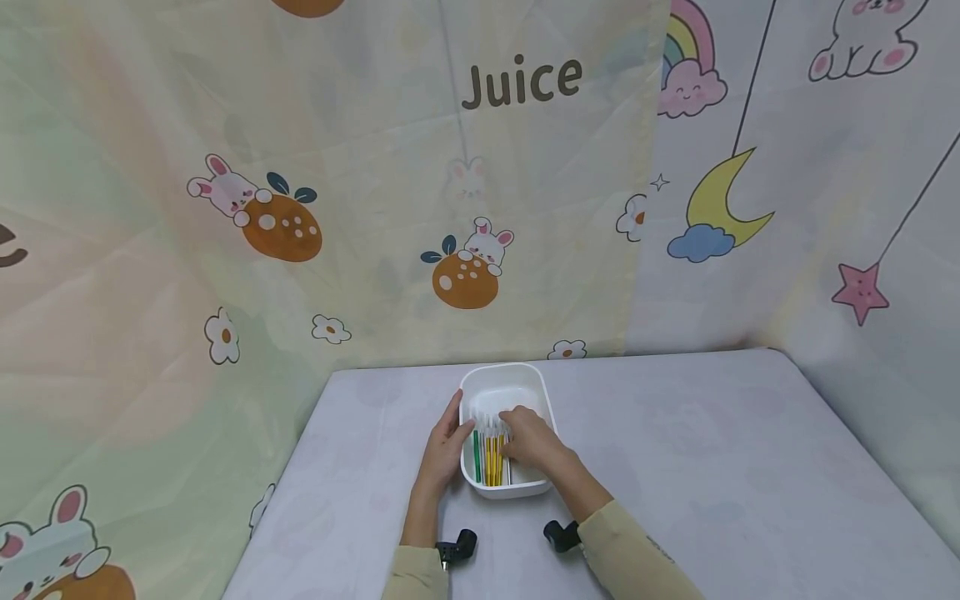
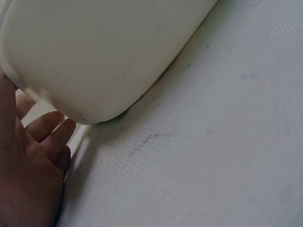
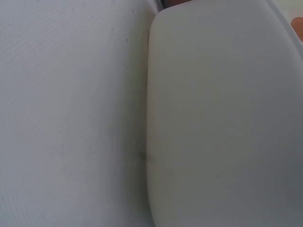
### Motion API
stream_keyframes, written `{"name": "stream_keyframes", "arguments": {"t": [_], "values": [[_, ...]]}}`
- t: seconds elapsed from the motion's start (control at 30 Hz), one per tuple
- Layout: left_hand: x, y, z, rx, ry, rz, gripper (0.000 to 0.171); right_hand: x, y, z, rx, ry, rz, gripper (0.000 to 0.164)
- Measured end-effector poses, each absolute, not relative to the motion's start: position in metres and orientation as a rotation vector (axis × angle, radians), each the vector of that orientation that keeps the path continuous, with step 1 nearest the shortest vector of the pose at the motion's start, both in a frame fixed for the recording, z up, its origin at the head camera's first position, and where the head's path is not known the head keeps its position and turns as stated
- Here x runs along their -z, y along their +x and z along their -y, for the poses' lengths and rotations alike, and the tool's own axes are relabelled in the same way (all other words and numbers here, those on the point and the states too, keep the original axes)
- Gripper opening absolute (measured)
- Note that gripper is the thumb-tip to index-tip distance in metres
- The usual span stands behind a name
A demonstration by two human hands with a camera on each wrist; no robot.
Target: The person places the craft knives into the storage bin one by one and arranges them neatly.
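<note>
A white plastic box (image 1: 504, 390) with rounded corners and no lid stands near the back of the table. Side by side in its near half lie several slim pens: one green (image 1: 477, 457), several yellow (image 1: 493, 462) and some whitish, with pale upper ends. My left hand (image 1: 446, 450) holds the box's left side, thumb over the rim; in the left wrist view its fingers (image 2: 49, 132) bend at the outside corner. Reaching over the right wall, my right hand (image 1: 534, 440) has bent fingers at the right-hand pens. I cannot tell whether it pinches one.
A pale cloth covers the table (image 1: 675, 467). Printed curtains (image 1: 375, 208) hang behind and at both sides. At each wrist sits a small black device, the left one (image 1: 459, 547) and the right one (image 1: 561, 536), both close to the near side of the box.
</note>
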State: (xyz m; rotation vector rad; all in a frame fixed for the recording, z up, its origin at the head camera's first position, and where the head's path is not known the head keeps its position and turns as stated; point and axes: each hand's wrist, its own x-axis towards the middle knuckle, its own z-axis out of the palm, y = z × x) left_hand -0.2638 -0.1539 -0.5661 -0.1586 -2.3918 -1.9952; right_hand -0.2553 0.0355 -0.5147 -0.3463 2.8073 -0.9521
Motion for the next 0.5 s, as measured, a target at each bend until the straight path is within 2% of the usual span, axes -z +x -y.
{"name": "stream_keyframes", "arguments": {"t": [0.5], "values": [[0.566, -0.2634, 0.1539, 2.013, -0.143, 2.381, 0.061, 0.513, -0.2547, -0.0345, 0.958, -0.322, -2.793, 0.061]]}}
